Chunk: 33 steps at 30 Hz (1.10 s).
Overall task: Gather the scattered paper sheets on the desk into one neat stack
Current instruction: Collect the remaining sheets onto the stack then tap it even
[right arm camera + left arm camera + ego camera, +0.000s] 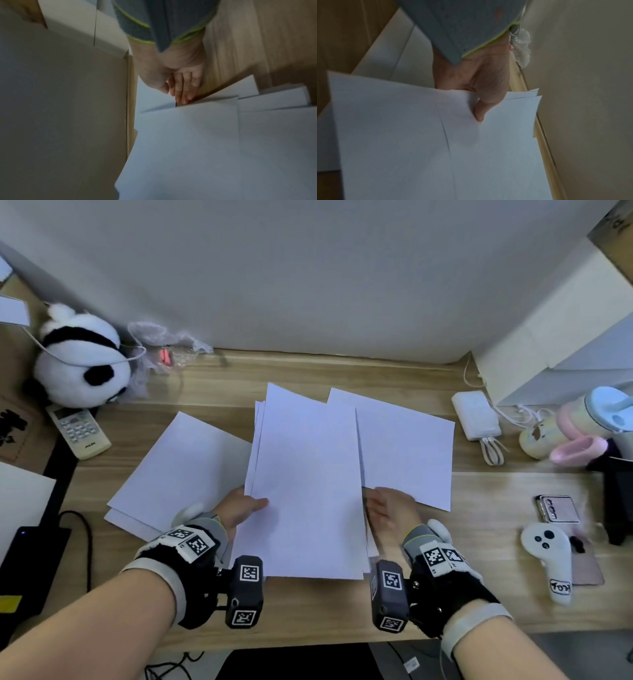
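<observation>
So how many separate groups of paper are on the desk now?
3: the held stack gripped by the left hand, sheets at left, sheets at right by the right hand. Exact sheet counts are hidden.

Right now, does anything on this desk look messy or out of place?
Yes. The paper is not one stack: the left hand pinches a bundle with fanned far corners, while loose sheets lie askew at left and right. Nothing looks torn or spilled.
</observation>
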Each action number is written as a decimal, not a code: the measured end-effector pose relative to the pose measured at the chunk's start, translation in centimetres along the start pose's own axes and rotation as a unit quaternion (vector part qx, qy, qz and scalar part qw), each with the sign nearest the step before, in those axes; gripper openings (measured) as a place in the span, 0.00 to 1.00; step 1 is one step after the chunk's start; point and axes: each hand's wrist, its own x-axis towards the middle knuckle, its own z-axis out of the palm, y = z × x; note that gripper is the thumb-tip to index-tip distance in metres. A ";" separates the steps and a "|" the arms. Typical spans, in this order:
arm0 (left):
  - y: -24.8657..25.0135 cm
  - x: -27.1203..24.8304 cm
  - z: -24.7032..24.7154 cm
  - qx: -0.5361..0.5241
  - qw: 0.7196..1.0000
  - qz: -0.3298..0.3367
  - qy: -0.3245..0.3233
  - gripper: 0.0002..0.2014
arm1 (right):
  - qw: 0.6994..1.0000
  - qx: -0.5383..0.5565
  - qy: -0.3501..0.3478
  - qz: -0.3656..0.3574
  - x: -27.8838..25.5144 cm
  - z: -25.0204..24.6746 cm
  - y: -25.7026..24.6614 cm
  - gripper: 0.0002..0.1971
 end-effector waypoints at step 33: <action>0.8 0.8 2.5 -0.029 0.999 -0.037 -0.007 0.23 | 0.889 0.101 0.048 -0.444 -8.2 -2.5 -12.5 0.13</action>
